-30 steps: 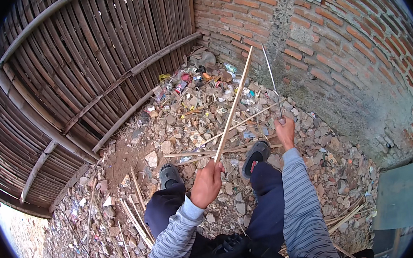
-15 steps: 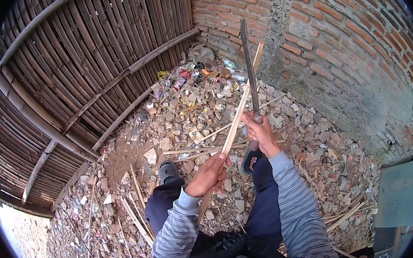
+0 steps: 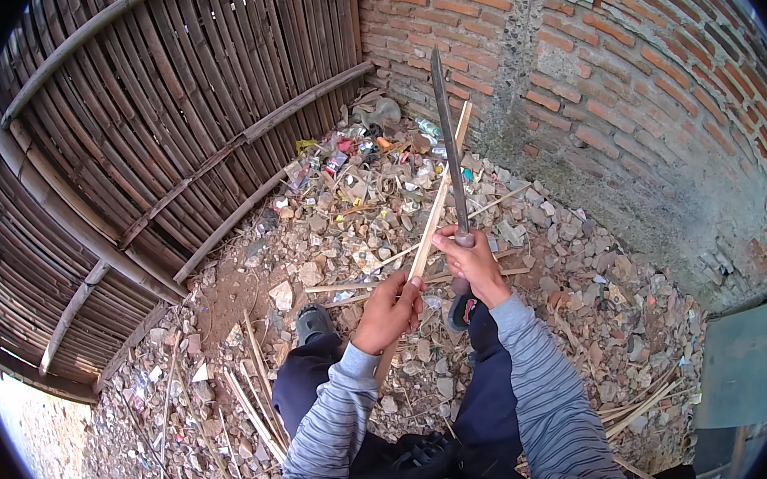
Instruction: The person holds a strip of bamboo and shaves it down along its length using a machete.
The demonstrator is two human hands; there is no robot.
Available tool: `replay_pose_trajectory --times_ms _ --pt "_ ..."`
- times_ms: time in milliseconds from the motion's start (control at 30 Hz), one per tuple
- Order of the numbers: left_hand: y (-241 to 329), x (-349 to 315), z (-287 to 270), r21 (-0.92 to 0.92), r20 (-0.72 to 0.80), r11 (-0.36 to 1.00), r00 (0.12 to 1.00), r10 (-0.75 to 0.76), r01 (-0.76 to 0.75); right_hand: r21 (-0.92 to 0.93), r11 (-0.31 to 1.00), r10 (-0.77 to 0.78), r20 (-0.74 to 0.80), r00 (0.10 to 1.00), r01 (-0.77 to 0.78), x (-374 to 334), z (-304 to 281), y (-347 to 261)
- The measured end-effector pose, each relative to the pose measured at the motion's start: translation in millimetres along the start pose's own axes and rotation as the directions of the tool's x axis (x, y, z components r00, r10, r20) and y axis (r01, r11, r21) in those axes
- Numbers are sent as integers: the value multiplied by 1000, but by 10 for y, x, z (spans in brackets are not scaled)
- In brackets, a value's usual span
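My left hand point(image 3: 388, 314) is closed round a pale bamboo strip point(image 3: 433, 212), which slants up and to the right from near my lap. In my right hand point(image 3: 477, 266) I grip the handle of a long machete point(image 3: 450, 142), its dark blade pointing up and away. The blade crosses the strip near the strip's far end; whether the edge touches it I cannot tell. My right thumb is close beside the strip, just above my left hand. Part of the strip's near end is hidden behind my left hand and sleeve.
Stony rubble point(image 3: 310, 237) covers the ground, with loose bamboo strips point(image 3: 254, 406) at left and more strips point(image 3: 640, 407) at right. Litter point(image 3: 339, 152) lies in the far corner. A slatted bamboo fence point(image 3: 196, 82) meets a brick wall point(image 3: 609, 101). A greenish panel point(image 3: 746, 363) stands at lower right.
My right hand and the machete have shifted a little left and nearer to my left hand. The blade tip is lower and further left, and the strip's far end has dropped slightly.
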State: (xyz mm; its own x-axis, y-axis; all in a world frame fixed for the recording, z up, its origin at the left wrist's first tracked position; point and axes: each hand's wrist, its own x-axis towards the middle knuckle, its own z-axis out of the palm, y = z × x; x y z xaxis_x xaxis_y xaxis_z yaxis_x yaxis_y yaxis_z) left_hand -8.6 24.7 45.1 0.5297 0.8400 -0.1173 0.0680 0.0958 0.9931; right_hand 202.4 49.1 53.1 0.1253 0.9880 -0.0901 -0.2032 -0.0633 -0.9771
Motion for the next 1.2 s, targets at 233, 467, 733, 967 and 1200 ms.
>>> replay_pose_trajectory --times_ms 233,467,733,967,1200 --pt "-43 17 -42 -291 -46 953 994 -94 77 -518 713 -473 142 870 472 20 -132 211" --pt "-57 24 30 -58 -111 995 991 77 -83 -702 436 -488 340 804 562 -156 -45 159" --pt "-43 -127 199 503 -266 858 925 270 -106 -778 293 -407 425 809 556 -142 -3 127" --pt "-99 -168 234 671 -316 738 875 368 -67 -777 345 -349 414 841 526 -89 17 219" --pt "-129 -152 188 665 -330 743 863 382 -74 -789 284 -405 417 814 545 -53 40 164"
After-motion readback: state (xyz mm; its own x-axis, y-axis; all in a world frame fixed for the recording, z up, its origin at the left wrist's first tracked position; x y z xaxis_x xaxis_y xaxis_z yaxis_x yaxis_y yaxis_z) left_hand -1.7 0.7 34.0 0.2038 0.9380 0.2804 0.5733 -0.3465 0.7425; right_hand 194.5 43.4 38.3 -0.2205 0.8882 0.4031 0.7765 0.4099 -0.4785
